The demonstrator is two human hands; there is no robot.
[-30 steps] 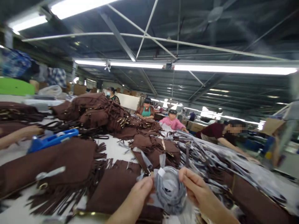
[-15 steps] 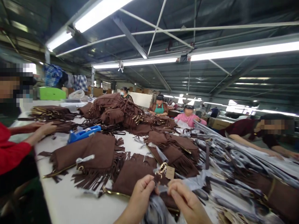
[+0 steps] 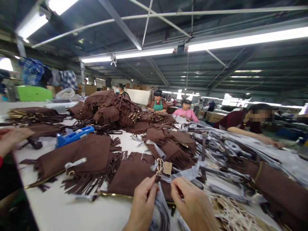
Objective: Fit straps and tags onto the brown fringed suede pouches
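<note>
The left hand (image 3: 143,200) has its thumb and fingers pinched together on the dark end of a strap (image 3: 158,178), just below a gold clasp (image 3: 159,165) that points away from the wearer. A small tan tag (image 3: 167,167) sits just to the right of the clasp. The right hand (image 3: 192,203) is just beside the left one, its fingers curled in and drawn narrow; whether they grip any of the clear plastic film (image 3: 190,173) there, I cannot tell. The strap is at the near edge of the white table (image 3: 55,210), in front of the wearer, and a coil (image 3: 158,216) wrapped in film shows low between the two hands, partly cut off by the bottom of the view. Beyond the hands lies a brown bag (image 3: 131,178) with a gold zipper along its near edge. To its left is a fringed brown bag (image 3: 90,155) with a film-wrapped piece across it, and behind that stands a blue tape dispenser (image 3: 74,136). A heap of brown bags (image 3: 106,109) rises farther back. To the right are many film-wrapped straps (image 3: 231,150), and nearer, a tangle of pale strings (image 3: 233,211). At the far left, another person's hand (image 3: 15,138) is over a brown item.
</note>
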